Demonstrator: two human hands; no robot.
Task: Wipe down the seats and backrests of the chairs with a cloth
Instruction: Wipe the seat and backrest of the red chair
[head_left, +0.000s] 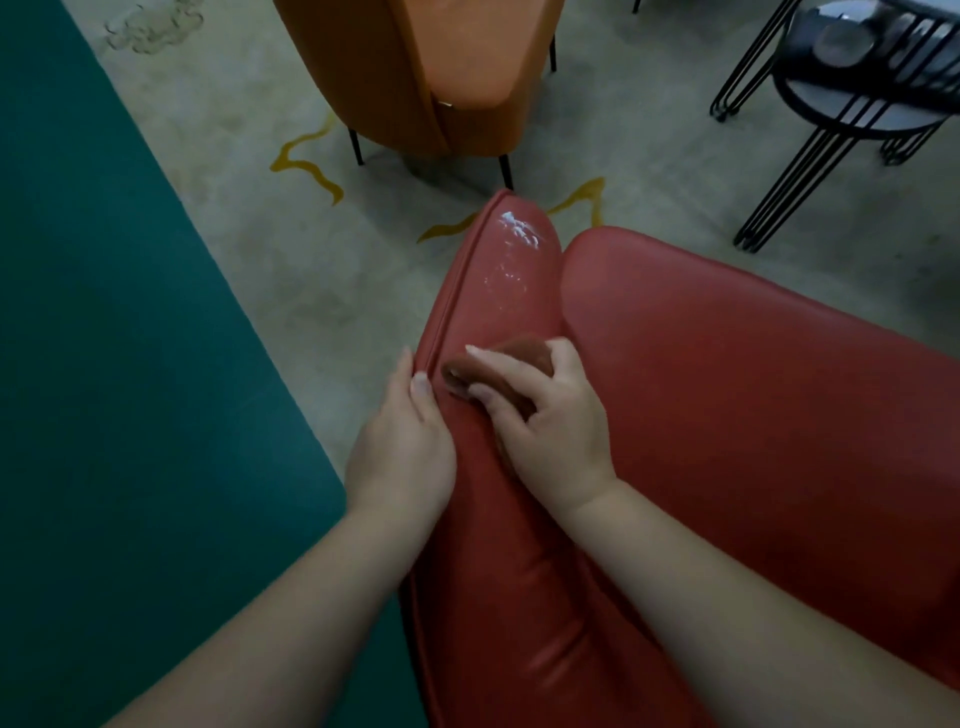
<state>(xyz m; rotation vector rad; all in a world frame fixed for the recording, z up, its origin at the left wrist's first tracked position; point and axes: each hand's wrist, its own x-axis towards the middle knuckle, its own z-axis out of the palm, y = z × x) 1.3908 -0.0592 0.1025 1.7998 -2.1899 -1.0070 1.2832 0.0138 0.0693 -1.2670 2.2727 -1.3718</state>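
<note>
While the person leans over a red leather armchair (727, 415), the right hand (550, 421) curls its fingers around a folded brown cloth (488, 364), pressing it onto the padded armrest (498, 291). Just beside it, the left hand (402, 441) rests with straight fingers along the armrest's piped outer edge. An orange chair (415, 67) stands beyond on the floor.

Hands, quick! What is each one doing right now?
Left hand: open, fingers resting along the red chair edge.
Right hand: gripping the brown cloth against the chair.
</note>
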